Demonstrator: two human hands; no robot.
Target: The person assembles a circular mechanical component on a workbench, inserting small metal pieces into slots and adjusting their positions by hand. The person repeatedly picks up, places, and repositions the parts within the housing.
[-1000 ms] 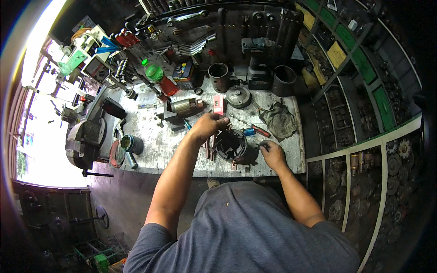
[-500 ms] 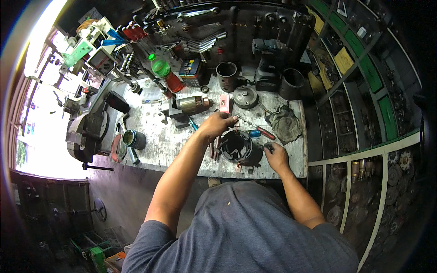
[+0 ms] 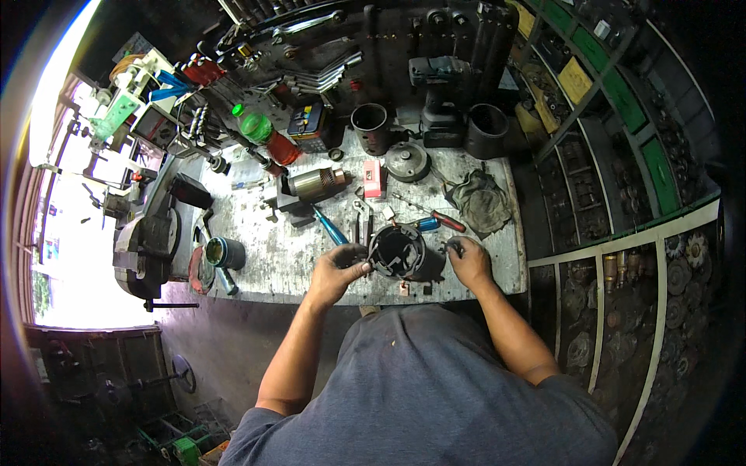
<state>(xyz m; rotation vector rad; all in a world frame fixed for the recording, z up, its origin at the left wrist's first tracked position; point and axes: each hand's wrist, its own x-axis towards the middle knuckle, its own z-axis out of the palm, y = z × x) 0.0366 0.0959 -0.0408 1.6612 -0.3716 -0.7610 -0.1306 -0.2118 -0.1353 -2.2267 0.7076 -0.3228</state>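
Observation:
A round dark motor housing (image 3: 420, 265), open at the top with dark parts inside its rim, stands near the front edge of the bench. My left hand (image 3: 339, 272) is at its left side, with thumb and bent fingers closed on the rim. To the right of the housing, my right hand (image 3: 471, 264) has its fingertips pinched together; something small and dark may be between them, too small to name. Small copper-coloured pieces lie by the housing, one (image 3: 404, 288) in front. Behind it are pliers (image 3: 361, 221) and a blue-handled screwdriver (image 3: 426, 224).
A red-handled screwdriver (image 3: 449, 222), grey rag (image 3: 478, 203), red-and-white box (image 3: 374, 180), round metal cover (image 3: 407, 161) and armature (image 3: 318, 183) lie farther back. At left stand a tin of grease (image 3: 225, 254) and a bench vise (image 3: 146, 248). Parts shelves (image 3: 622, 256) line the right.
My left hand has come back from behind the housing to its left side. My right hand has stayed about where it was, to the right of the housing.

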